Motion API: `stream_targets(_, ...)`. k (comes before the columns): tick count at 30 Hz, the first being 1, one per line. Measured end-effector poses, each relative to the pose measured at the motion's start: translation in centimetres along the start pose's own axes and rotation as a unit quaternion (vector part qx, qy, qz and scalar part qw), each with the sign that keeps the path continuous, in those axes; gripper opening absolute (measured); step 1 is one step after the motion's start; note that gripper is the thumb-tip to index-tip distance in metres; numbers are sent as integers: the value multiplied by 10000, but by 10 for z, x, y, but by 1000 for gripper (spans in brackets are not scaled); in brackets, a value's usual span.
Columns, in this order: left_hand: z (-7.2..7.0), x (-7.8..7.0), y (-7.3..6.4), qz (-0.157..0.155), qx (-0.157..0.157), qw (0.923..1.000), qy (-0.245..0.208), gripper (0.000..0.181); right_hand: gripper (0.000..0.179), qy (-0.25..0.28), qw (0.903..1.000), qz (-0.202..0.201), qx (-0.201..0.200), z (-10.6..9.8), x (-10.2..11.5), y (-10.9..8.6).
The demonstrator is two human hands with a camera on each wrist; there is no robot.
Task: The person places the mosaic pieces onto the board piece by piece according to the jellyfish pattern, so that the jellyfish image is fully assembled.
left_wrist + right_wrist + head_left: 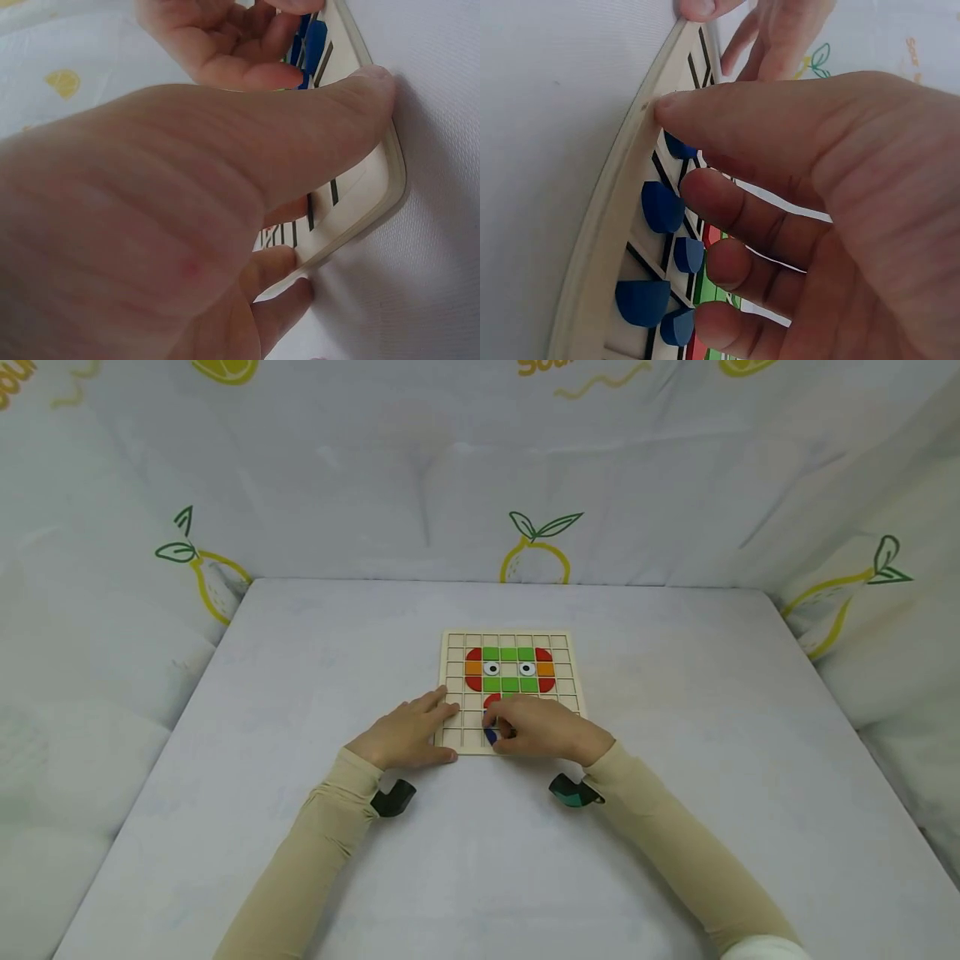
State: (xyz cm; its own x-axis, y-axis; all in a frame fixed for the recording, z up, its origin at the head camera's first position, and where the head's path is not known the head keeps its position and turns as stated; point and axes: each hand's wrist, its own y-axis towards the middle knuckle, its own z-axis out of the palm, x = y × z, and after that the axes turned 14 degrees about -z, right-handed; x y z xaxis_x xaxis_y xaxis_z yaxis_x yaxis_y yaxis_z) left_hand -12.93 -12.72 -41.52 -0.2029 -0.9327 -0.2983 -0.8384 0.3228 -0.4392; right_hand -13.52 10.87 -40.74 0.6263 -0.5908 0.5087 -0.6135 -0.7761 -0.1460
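A pale wooden grid board (456, 652) lies on the table with coloured pieces set in its cells. My left hand (408, 731) rests at the board's left side, fingers spread, thumb along the near left corner. My right hand (542, 727) is over the board's near part, its thumb and index finger around a blue piece (491, 736). In the right wrist view the thumb tip lies at the board's rim beside that piece, and the other fingers are bent over more blue pieces (643, 302). The right hand hides part of the lower rows from the head view.
Green pieces (509, 654), red corner pieces (472, 683), orange pieces (545, 668) and two eye pieces (527, 669) form a pattern in the upper rows. A white cloth covers the table (337, 635). Lemon-printed fabric (420, 468) hangs behind and at both sides.
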Motion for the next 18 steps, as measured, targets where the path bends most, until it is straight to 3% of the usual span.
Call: stream_targets(18, -1, -1, -1, 37, -86, 9999, 92, 76, 20, -204, 9996, 59, -199, 3, 3, -1)
